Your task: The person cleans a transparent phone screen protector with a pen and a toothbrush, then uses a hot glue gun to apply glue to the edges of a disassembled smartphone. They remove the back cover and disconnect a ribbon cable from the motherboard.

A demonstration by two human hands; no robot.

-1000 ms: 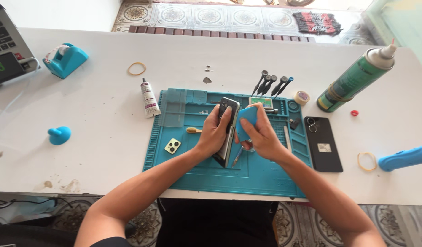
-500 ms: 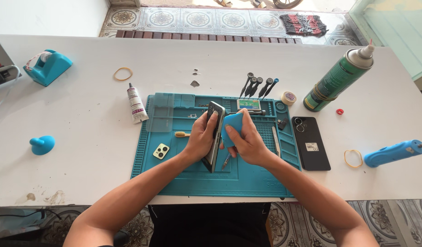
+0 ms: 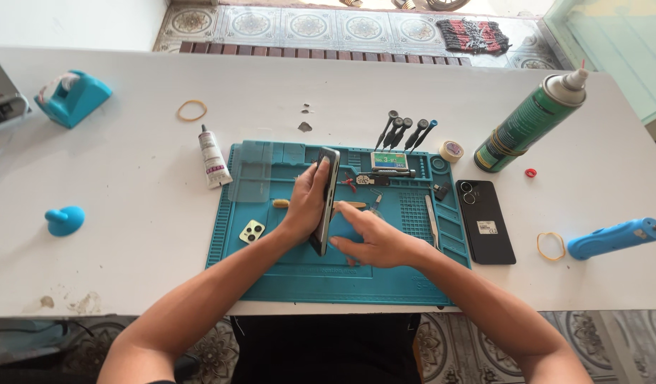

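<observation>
My left hand (image 3: 306, 200) grips a dark phone (image 3: 328, 186) that stands on its long edge on the teal work mat (image 3: 285, 274). My right hand (image 3: 376, 242) lies low on the mat just right of the phone, fingers closed over a blue pad (image 3: 344, 226) that touches the phone's lower side. Most of the pad is hidden under my fingers.
On the mat: a clear panel (image 3: 251, 181), a camera cover (image 3: 252, 231), tweezers (image 3: 431, 220), several screwdrivers (image 3: 406, 133). Off it: a glue tube (image 3: 212, 158), a black phone back (image 3: 486, 220), a green spray can (image 3: 530, 121), a blue power tool (image 3: 612, 238), a tape dispenser (image 3: 72, 98).
My right hand has dropped with the blue pad from the phone's upper side down to the mat. The left hand keeps the phone on edge. The view has shifted.
</observation>
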